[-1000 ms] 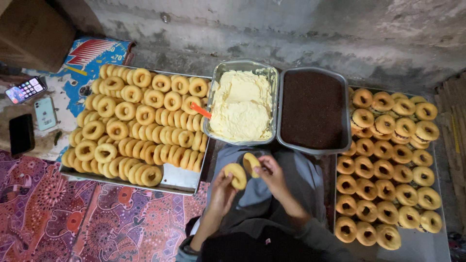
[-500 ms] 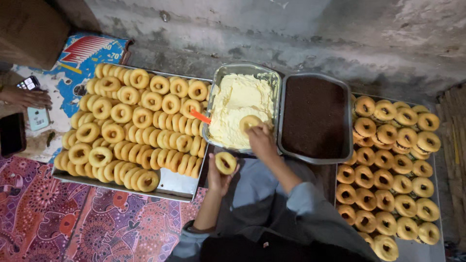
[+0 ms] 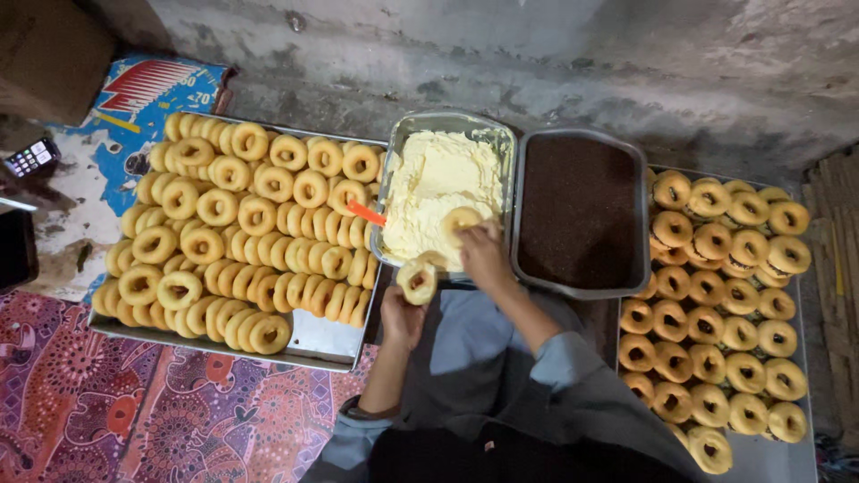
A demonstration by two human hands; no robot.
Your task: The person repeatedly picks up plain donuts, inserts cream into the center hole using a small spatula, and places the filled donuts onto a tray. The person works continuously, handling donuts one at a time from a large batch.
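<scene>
1. The right hand point(image 3: 483, 255) presses a pale, ring-shaped doughnut half point(image 3: 461, 221) face down into the cream, its fingers curled over the ring's near edge and closed on it.
2. That cream is a pale yellow, whipped mass filling a rectangular metal tray point(image 3: 407, 134), which sits at 12 o'clock from the person's lap; the ring lies near the tray's 5 o'clock corner.
3. The left hand point(image 3: 402, 315) holds a second pale ring-shaped doughnut half point(image 3: 417, 281) upright between fingertips and thumb, just outside the cream tray's near rim, at 7 o'clock from the right hand. A dark band circles that wrist.
4. A small orange plastic spatula point(image 3: 366, 213) rests on the cream tray's left rim, at 9 o'clock from the dipped ring.
5. Touching the cream tray at its 3 o'clock side is a grey rectangular tray of dark brown chocolate sprinkles point(image 3: 580, 210).
6. At 9 o'clock, a large flat metal sheet point(image 3: 318, 338) carries rows of plain golden ring doughnuts point(image 3: 234, 234), packed and overlapping.
7. At 3 o'clock, another metal sheet point(image 3: 768, 456) holds more golden ring doughnuts point(image 3: 716, 304), set in looser rows.
8. The floor at 7 o'clock is covered by a purple and red patterned mat point(image 3: 107, 411); a rough grey concrete wall point(image 3: 537, 54) runs along 12 o'clock.
</scene>
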